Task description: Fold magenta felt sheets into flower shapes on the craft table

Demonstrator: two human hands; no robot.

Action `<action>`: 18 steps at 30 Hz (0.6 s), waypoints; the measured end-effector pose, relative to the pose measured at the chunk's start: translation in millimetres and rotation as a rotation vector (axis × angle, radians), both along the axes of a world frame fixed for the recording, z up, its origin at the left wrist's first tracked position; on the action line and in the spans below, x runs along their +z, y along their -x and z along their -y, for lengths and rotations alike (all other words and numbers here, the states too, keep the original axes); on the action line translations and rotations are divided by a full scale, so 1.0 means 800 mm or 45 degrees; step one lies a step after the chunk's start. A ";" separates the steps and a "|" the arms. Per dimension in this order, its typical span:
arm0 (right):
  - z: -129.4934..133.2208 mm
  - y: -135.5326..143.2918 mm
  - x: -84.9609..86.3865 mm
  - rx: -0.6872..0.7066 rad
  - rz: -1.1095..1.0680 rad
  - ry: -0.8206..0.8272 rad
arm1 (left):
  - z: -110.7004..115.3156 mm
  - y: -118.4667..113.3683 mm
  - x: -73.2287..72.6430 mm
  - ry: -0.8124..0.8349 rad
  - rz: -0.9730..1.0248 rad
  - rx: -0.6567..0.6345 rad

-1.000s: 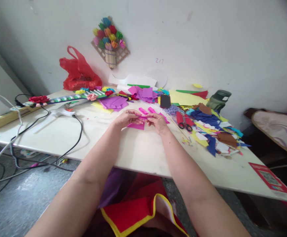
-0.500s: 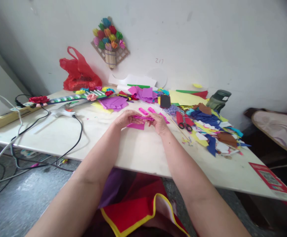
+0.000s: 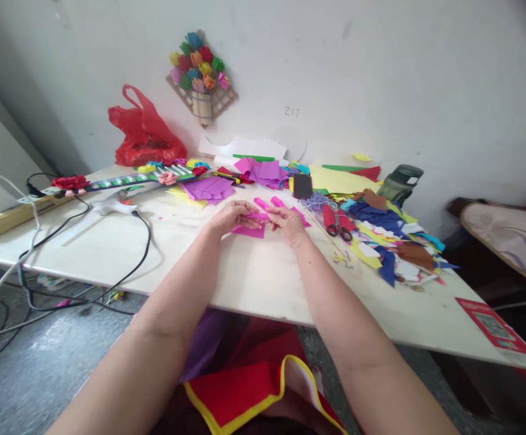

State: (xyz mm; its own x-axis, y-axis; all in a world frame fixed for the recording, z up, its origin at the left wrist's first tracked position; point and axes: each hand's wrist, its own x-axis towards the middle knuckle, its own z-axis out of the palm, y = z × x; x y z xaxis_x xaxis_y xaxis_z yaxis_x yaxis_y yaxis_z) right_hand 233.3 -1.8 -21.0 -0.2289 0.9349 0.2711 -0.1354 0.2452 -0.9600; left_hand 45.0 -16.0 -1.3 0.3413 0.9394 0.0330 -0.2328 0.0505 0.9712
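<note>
Between my two hands is a small strip of pink crepe paper (image 3: 258,215). My left hand (image 3: 234,217) pinches its left end, and my right hand (image 3: 288,224) pinches the right end, with the fingers partly covering it. Below the hands a flat pink paper piece (image 3: 251,231) lies on the white table (image 3: 253,272). Just behind them are more pink pieces (image 3: 261,203), and another pink piece (image 3: 301,215) lies beyond my right hand.
Scissors (image 3: 339,229) rest right of my hands beside a thin stick (image 3: 326,233). Colourful paper scraps (image 3: 392,244) heap on the right, near a dark green bottle (image 3: 401,184). Purple sheets (image 3: 209,189) and a phone-like dark object (image 3: 302,186) lie behind. A glue gun (image 3: 109,208) with its cord sits left.
My fingers have shifted slightly on the pink strip, and its face shows flatter between them. Both hands stay in nearly the same place.
</note>
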 end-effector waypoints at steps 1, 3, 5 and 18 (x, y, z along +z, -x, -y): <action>0.000 0.000 0.000 -0.004 0.010 -0.010 | 0.001 -0.001 0.001 -0.007 -0.028 0.014; 0.000 -0.001 0.000 -0.011 0.025 -0.033 | 0.003 -0.002 0.002 -0.042 -0.098 0.043; 0.001 -0.001 0.001 -0.004 0.052 -0.054 | 0.005 -0.003 0.002 -0.102 -0.176 0.063; 0.005 0.003 0.003 -0.015 0.146 -0.112 | 0.013 -0.009 0.009 -0.271 -0.522 0.107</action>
State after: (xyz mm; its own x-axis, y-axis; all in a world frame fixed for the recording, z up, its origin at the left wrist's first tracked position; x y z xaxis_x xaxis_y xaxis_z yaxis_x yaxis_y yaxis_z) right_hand 230.7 -6.0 -18.8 -0.2520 0.9116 0.3247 -0.0226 0.3299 -0.9438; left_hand 52.2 -26.7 5.8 0.2894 0.9513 0.1063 0.1774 -0.1625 0.9706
